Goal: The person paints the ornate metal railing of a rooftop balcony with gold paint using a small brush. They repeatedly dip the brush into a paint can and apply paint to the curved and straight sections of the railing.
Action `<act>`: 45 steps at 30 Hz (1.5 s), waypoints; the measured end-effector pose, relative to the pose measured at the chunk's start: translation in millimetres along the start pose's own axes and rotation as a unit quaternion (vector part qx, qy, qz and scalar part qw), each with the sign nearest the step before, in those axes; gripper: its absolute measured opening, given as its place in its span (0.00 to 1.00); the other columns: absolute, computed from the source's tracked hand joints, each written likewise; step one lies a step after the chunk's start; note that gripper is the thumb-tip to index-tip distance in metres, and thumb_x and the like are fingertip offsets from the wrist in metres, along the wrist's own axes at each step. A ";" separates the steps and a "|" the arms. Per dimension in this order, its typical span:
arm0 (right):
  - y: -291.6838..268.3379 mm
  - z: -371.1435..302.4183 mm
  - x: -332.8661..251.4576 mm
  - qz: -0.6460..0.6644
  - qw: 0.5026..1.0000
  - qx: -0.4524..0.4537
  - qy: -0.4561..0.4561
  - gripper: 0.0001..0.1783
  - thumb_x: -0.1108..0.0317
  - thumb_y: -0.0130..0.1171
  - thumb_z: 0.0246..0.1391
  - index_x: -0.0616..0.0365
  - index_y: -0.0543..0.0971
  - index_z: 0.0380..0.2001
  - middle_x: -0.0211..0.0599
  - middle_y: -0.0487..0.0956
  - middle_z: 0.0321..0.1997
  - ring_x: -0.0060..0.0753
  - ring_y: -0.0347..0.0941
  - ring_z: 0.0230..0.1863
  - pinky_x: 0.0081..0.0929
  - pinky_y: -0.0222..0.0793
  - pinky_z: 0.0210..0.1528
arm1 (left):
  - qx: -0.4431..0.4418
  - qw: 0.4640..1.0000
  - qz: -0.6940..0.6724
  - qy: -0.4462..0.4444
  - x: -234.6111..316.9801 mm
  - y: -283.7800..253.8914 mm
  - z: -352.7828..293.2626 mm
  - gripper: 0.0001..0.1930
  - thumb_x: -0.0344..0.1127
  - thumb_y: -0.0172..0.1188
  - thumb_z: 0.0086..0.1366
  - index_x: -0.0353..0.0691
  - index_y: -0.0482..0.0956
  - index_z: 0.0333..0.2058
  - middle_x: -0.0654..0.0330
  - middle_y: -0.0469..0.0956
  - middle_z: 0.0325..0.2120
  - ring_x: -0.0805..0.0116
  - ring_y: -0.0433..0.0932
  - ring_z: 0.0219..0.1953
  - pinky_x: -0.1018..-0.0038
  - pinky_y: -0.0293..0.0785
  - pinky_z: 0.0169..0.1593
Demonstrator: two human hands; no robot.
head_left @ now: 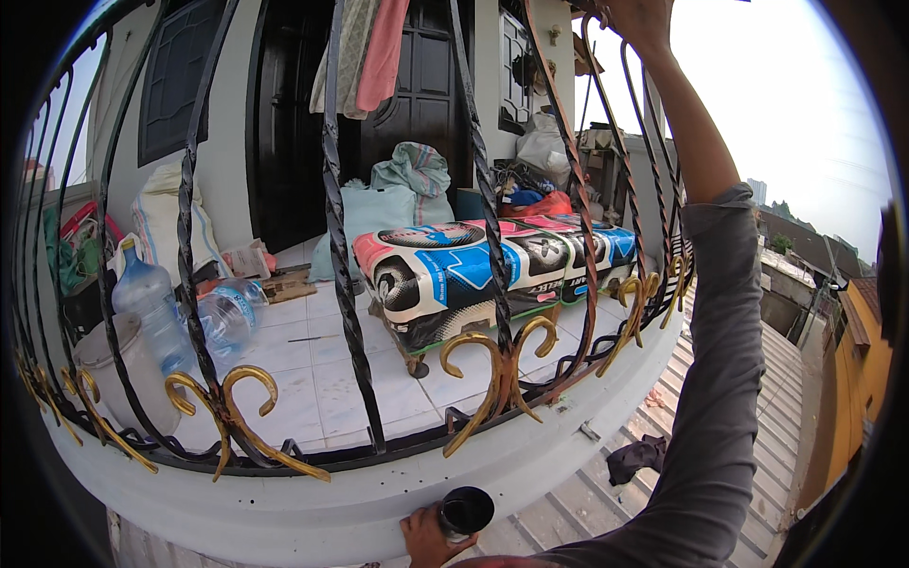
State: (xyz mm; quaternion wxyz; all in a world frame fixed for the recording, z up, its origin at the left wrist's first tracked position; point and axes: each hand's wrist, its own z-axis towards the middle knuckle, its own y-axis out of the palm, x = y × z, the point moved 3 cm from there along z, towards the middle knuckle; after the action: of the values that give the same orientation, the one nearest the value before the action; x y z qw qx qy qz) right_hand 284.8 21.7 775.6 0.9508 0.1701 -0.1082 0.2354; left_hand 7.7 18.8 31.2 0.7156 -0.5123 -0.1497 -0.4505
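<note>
At the bottom, my left hand (426, 541) is closed around a small cup (467, 511) with a dark inside that looks like black paint. The cup is beside the white curved ledge (360, 516) below the railing. My right arm, in a dark grey sleeve, reaches up along the right side. My right hand (642, 21) is at the railing's top, cut off by the upper edge, its fingers bent; what they hold is hidden. The metal railing (333, 189) has black twisted bars and gold-coloured scrolls (251, 421) near its base.
Behind the bars, a colourful wrapped bundle (445, 270) lies on a low stand. Large water bottles (144, 284), a grey bucket (123, 364) and stuffed sacks (379, 213) stand on the tiled porch. Below right is a ribbed roof (578, 502) with a dark cloth (636, 459) on it.
</note>
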 end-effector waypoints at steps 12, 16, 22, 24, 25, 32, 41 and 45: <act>0.6 -14.0 13.4 0.030 0.999 -0.042 -0.001 0.08 0.68 0.67 0.56 0.64 0.85 0.33 0.38 0.84 0.23 0.25 0.80 0.25 0.27 0.75 0.31 | -0.063 0.989 0.134 -0.015 -42.3 45.4 -0.1 0.54 0.53 0.78 0.41 0.37 0.64 0.65 0.45 0.72 0.56 0.40 0.70 0.57 0.47 0.64 0.61; 4.7 -15.9 10.6 -0.115 0.986 -0.120 0.007 0.09 0.68 0.64 0.54 0.64 0.85 0.29 0.43 0.83 0.23 0.26 0.79 0.23 0.30 0.75 0.30 | 0.019 0.994 0.092 0.053 -40.7 41.6 -2.0 0.54 0.53 0.78 0.42 0.37 0.64 0.65 0.44 0.72 0.56 0.40 0.69 0.58 0.47 0.63 0.62; 4.8 -19.5 3.9 0.110 0.993 -0.028 0.017 0.09 0.67 0.65 0.55 0.62 0.87 0.27 0.41 0.87 0.29 0.24 0.81 0.25 0.23 0.76 0.30 | -0.011 0.997 0.073 0.031 -34.0 29.6 -0.2 0.53 0.58 0.77 0.42 0.36 0.66 0.63 0.46 0.73 0.56 0.42 0.69 0.59 0.49 0.62 0.63; 10.7 -17.4 4.7 0.003 0.993 -0.107 0.040 0.09 0.66 0.65 0.54 0.62 0.87 0.28 0.40 0.86 0.27 0.23 0.82 0.26 0.22 0.76 0.30 | 0.009 0.993 0.104 0.062 -30.8 21.5 2.0 0.51 0.65 0.76 0.39 0.35 0.71 0.57 0.49 0.75 0.50 0.47 0.71 0.56 0.51 0.63 0.59; 12.3 -16.7 5.9 -0.050 0.987 -0.147 0.051 0.10 0.66 0.66 0.54 0.62 0.87 0.28 0.39 0.86 0.26 0.23 0.82 0.26 0.22 0.76 0.30 | 0.020 0.990 0.118 0.076 -29.9 18.4 2.1 0.51 0.69 0.76 0.38 0.35 0.74 0.54 0.51 0.76 0.48 0.49 0.71 0.55 0.52 0.63 0.58; 5.2 -16.6 18.6 -0.068 0.979 -0.155 0.110 0.11 0.65 0.66 0.54 0.64 0.87 0.30 0.41 0.86 0.24 0.28 0.82 0.26 0.27 0.78 0.35 | 0.068 0.981 0.131 0.126 -30.1 18.8 -0.2 0.53 0.76 0.76 0.35 0.33 0.78 0.49 0.53 0.78 0.42 0.52 0.73 0.52 0.54 0.62 0.55; 7.5 -23.4 19.7 0.011 0.997 -0.058 0.059 0.10 0.67 0.66 0.57 0.62 0.87 0.35 0.36 0.85 0.24 0.23 0.81 0.25 0.26 0.77 0.33 | 0.058 0.982 0.134 0.117 -32.6 18.4 -0.7 0.54 0.76 0.75 0.35 0.31 0.78 0.48 0.52 0.78 0.43 0.52 0.72 0.52 0.53 0.63 0.55; 4.4 -26.9 16.3 -0.008 0.999 -0.049 0.012 0.09 0.67 0.66 0.57 0.62 0.86 0.33 0.36 0.85 0.23 0.22 0.81 0.25 0.25 0.76 0.32 | 0.078 0.978 0.135 0.140 -31.5 20.3 -1.0 0.54 0.76 0.75 0.36 0.31 0.78 0.49 0.52 0.78 0.42 0.51 0.72 0.52 0.54 0.63 0.55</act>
State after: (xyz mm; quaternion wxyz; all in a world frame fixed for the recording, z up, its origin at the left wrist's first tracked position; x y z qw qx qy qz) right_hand 300.2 42.1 756.8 0.9610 0.1213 -0.1066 0.2246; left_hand 6.4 34.8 -2.7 0.8217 -0.4019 -0.0121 -0.4040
